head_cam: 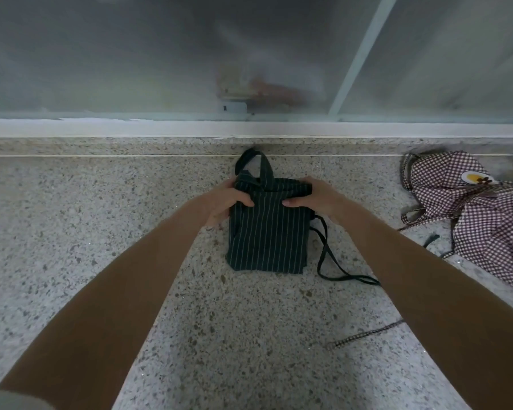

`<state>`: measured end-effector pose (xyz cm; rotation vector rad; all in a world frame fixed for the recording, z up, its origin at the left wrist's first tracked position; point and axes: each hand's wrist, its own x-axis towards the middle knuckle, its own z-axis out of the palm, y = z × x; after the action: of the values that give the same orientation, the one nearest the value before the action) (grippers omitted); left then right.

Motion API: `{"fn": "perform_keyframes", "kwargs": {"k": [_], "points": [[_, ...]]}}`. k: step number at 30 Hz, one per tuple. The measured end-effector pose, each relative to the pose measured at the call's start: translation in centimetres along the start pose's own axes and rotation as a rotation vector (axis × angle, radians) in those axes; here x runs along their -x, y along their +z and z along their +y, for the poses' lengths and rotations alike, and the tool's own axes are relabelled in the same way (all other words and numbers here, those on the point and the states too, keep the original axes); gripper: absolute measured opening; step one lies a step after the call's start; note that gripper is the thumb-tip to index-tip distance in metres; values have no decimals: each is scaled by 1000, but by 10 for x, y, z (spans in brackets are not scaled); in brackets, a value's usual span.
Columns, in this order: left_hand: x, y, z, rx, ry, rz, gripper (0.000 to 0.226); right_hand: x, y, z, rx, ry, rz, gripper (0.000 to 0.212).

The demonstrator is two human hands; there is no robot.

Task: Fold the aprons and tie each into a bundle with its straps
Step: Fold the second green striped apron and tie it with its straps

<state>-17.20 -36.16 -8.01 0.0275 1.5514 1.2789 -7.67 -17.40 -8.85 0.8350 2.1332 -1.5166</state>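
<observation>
Head view, both hands, left point(230, 202), right point(311, 196), gripping folded pinstriped apron point(267, 232), speckled stone counter point(101, 232)

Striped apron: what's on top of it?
Both hands, left and right, grip the far folded edge of the striped apron. Fingertips beneath the fold are hidden.

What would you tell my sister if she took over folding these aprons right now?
Left hand and right hand each grip the far end of the striped apron, one at each side.
The striped apron lies folded into a narrow block on the speckled counter; its neck loop sticks out at the far end, and its straps trail loose on the right.
The checked apron lies crumpled at the far right.
Done: striped apron mostly folded.
Left: finish that fold, tie it with its straps, then fold and tie the checked one.
</observation>
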Motion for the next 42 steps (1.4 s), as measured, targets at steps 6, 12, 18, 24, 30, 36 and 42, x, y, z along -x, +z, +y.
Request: {"fn": "perform_keyframes", "kwargs": {"k": [6, 12, 18, 24, 30, 36, 42], "points": [[17, -1, 7, -3, -13, -76, 45, 10, -1, 3, -66, -125, -15, 28], [19, -6, 18, -311, -346, 40, 107, 25, 4, 6, -143, -154, -94, 24], [31, 0, 28, -500, -265, 31, 90, 31, 5, 1, -192, -140, -114, 23], [34, -10, 25, -778, 206, 282, 61, 35, 4, -3, -76, -141, -87, 21], [42, 3, 47, -1268, 279, 17, 53, 39, 14, -8, 78, -139, -101, 32], [39, 16, 42, -1821, 273, -23, 35, 43, 15, -11, 120, -156, -104, 28], [55, -6, 42, -1709, 505, 130, 47, 42, 16, -2, 93, -105, 38, 28]]}}
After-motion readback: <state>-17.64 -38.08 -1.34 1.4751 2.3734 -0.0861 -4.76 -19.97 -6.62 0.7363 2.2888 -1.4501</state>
